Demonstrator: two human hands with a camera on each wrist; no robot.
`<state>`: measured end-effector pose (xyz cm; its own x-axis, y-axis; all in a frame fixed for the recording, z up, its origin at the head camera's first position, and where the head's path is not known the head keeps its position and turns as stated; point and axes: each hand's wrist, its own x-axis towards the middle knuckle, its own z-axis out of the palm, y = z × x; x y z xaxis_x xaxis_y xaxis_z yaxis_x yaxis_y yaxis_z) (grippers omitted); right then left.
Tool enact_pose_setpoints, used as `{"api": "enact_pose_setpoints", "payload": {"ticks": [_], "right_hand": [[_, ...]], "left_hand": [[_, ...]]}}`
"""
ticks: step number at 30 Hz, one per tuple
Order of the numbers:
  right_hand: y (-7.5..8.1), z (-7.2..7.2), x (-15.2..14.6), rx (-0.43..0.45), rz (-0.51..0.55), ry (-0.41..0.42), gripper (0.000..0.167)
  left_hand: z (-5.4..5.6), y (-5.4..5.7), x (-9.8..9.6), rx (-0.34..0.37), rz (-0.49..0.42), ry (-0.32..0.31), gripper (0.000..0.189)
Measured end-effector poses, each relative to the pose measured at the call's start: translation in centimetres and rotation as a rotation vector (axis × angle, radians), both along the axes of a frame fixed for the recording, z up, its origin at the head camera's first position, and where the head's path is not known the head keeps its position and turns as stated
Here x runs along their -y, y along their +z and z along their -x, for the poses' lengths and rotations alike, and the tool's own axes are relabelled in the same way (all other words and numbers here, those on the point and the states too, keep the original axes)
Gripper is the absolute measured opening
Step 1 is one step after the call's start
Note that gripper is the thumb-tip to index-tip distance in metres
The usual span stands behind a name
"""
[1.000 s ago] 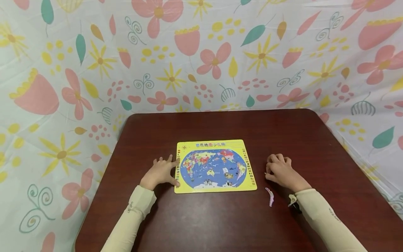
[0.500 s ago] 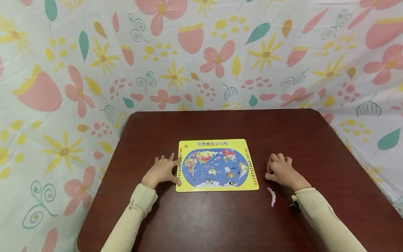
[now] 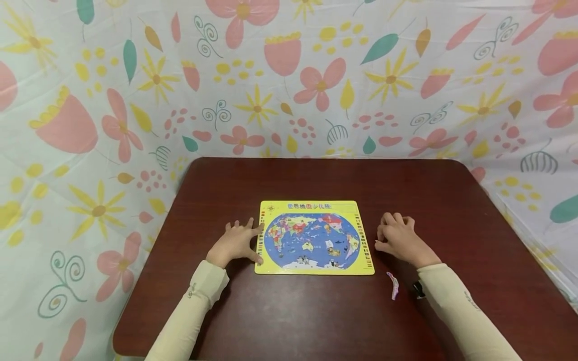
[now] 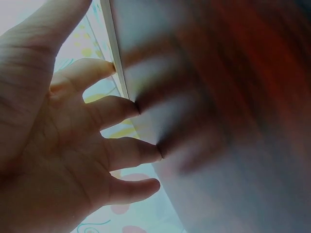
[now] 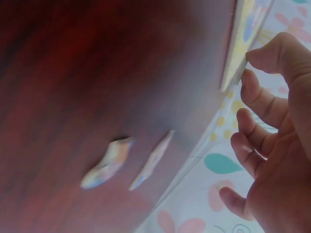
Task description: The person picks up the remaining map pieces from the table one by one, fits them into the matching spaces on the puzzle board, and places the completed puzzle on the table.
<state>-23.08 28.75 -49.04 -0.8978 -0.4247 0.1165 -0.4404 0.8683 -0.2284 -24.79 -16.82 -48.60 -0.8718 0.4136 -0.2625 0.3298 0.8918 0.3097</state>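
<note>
A yellow-bordered world map board (image 3: 314, 268) with a blue oval map lies on the table. My left hand (image 3: 235, 244) is at its left edge, fingers spread, thumb and index fingertip touching the border; in the left wrist view, fingertips of the left hand (image 4: 77, 131) meet the tabletop. My right hand (image 3: 402, 239) is just right of the board. In the right wrist view, thumb and index finger of the right hand (image 5: 272, 121) pinch a small thin flat piece (image 5: 241, 70), mostly hidden by the fingertips. A slim curved pinkish piece (image 3: 393, 287) lies below that hand.
In the right wrist view, a wider pale piece (image 5: 108, 164) and a narrow piece (image 5: 153, 161) lie on the tabletop, blurred. The dark red-brown table (image 3: 289, 316) has rounded corners. A flower-patterned curtain (image 3: 271, 95) hangs behind and to the left.
My right hand has moved slightly left, nearer the board's right edge, still pinching the piece. My left hand stays at the left edge. The head view has shifted a little.
</note>
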Motion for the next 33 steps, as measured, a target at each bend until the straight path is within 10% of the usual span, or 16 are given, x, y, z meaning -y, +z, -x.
{"api": "enact_pose_setpoints", "payload": {"ticks": [33], "right_hand": [[-0.2,4.5,7.1,0.022,0.035,0.085,0.02]], "left_hand": [[-0.2,-0.1,-0.2,-0.014,-0.008,-0.006,0.103]]}}
